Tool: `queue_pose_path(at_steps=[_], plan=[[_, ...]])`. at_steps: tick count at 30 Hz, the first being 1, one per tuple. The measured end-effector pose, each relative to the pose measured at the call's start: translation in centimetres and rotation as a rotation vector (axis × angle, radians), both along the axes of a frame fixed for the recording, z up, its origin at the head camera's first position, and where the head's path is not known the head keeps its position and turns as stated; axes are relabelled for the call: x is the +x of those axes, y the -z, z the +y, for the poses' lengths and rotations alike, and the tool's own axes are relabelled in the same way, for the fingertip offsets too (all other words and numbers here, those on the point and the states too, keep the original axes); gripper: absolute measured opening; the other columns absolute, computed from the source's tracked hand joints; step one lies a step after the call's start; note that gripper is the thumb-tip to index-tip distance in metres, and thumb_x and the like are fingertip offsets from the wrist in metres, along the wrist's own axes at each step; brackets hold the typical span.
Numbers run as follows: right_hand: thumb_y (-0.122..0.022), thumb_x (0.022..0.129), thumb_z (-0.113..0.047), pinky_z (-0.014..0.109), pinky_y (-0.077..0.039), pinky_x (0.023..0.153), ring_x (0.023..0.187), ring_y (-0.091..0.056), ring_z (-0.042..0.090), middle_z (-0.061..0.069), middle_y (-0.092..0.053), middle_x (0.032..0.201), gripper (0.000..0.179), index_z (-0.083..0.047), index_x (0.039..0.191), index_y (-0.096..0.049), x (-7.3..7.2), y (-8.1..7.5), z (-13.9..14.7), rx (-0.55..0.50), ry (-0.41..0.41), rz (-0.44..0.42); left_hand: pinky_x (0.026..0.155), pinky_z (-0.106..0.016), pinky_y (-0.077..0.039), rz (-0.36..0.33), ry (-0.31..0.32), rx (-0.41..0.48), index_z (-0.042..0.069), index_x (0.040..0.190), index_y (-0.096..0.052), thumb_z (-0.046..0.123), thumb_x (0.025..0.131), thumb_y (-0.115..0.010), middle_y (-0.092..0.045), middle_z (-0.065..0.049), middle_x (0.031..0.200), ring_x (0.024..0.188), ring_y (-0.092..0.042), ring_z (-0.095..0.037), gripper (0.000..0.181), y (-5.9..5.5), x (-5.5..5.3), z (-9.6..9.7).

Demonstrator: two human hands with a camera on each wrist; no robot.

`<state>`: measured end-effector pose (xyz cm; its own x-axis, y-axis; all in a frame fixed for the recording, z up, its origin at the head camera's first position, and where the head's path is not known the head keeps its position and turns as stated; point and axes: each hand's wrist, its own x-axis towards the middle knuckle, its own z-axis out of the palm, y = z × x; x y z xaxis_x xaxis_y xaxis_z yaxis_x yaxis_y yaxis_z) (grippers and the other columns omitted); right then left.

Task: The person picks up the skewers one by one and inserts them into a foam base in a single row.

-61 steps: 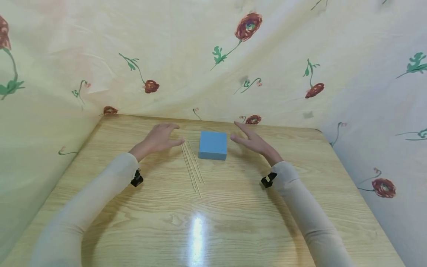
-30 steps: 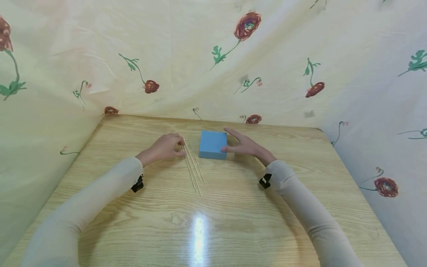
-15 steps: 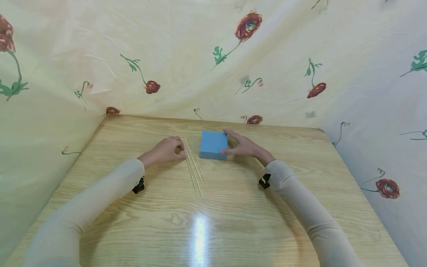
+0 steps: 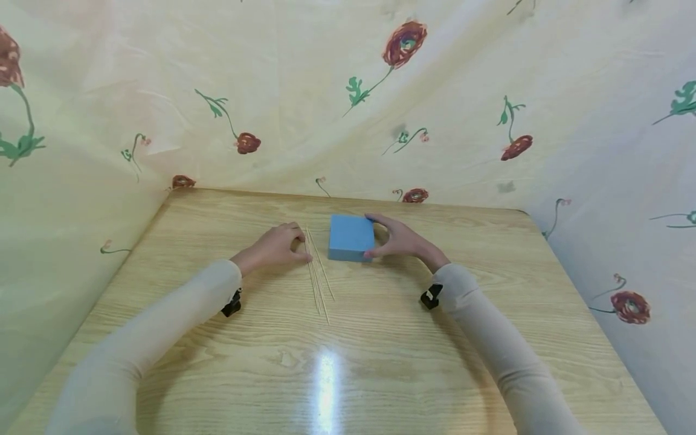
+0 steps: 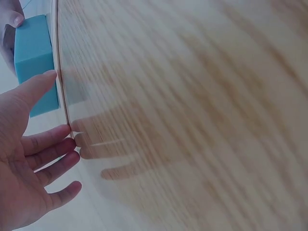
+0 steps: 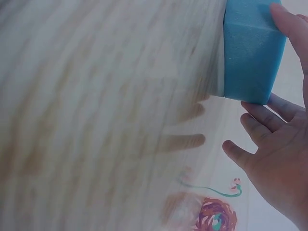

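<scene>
Several thin wooden sticks [image 4: 317,284] lie in a narrow bundle on the table, fanning out slightly toward the near end. My left hand [image 4: 274,244] is at their left side. In the left wrist view its thumb and fingertips touch the sticks [image 5: 58,62] from one side, with the fingers fairly straight. Just right of the sticks sits a blue block [image 4: 350,232], flat on the table. My right hand [image 4: 405,238] holds its right end, thumb on the near face and fingers at the far side. The right wrist view shows the thumb and fingertips against the block [image 6: 252,57].
A pale wood-grain table [image 4: 244,374] extends toward the viewer, with a bright light reflection near its front. Flowered cloth [image 4: 304,90] hangs behind the table and along both sides. Each wrist carries a small black camera mount.
Both hands have come down to the table. My left hand has moved right, pushing the far ends of the sticks closer together. My right hand has taken hold of the block, which has shifted slightly right.
</scene>
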<state>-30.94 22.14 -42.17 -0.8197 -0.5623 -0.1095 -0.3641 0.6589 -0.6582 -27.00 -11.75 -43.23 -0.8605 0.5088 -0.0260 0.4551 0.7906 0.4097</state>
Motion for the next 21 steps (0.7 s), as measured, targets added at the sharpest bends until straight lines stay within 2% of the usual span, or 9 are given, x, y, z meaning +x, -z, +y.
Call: queue_pose_path(at_steps=[7,21], plan=[[-0.089,0.079,-0.032,0.062,-0.026,0.123,0.155,-0.025,0.038,0.015,-0.029,0.167,0.105,-0.009,0.161,-0.028,-0.04,-0.03,0.12,-0.024,-0.014,-0.004,0.106,-0.051,-0.05,0.005,-0.004,0.008,0.002,0.124,-0.067,0.047,0.091,-0.075,-0.063,-0.012,0.125,0.118,-0.061,-0.034,0.057,0.02,0.15,-0.02],[-0.091,0.077,-0.026,0.063,-0.025,0.123,0.155,-0.023,0.04,0.017,-0.026,0.167,0.105,-0.007,0.16,-0.029,0.3,-0.63,0.14,-0.057,-0.03,-0.068,0.111,-0.053,-0.047,-0.057,-0.023,0.03,0.005,0.128,-0.066,0.045,0.091,-0.075,-0.061,-0.012,0.131,0.126,-0.058,-0.036,0.055,-0.23,0.0,-0.36]])
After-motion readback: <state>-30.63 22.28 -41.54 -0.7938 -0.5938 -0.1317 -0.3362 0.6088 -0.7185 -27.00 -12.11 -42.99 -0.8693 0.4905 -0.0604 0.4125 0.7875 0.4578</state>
